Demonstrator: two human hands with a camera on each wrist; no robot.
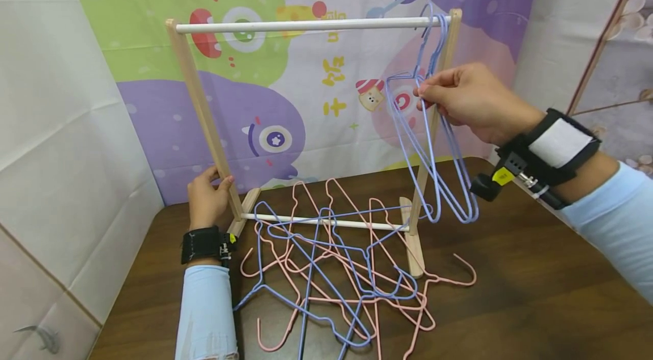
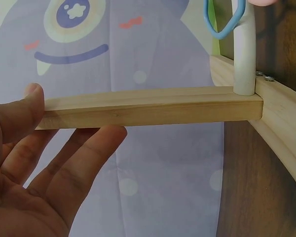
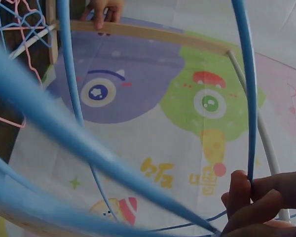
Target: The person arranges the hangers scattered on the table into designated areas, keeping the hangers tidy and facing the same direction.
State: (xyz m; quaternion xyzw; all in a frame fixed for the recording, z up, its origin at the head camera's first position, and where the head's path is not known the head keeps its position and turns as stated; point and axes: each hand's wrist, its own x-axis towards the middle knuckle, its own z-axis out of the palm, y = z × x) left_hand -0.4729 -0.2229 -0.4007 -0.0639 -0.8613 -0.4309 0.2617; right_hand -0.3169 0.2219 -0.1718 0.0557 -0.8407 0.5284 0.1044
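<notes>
Pinching a blue hanger between bent thumb and fingertips, the right hand is up at the right end of the wooden rack. The hanger is thin, rounded and a soft, even periwinkle, bent into a hook above a triangular frame. It is beside other blue hangers just under the top rail; whether its own hook rests fully on that rail cannot be told, as the hooks overlap. The hook end points up, and in the head view the frame's long axis runs steeply down, tipping slightly right towards its lower end. The left hand grips the left post low down, thumb on one side and fingers on the other. Pink and blue hangers lie in a tangled pile on the brown table.
</notes>
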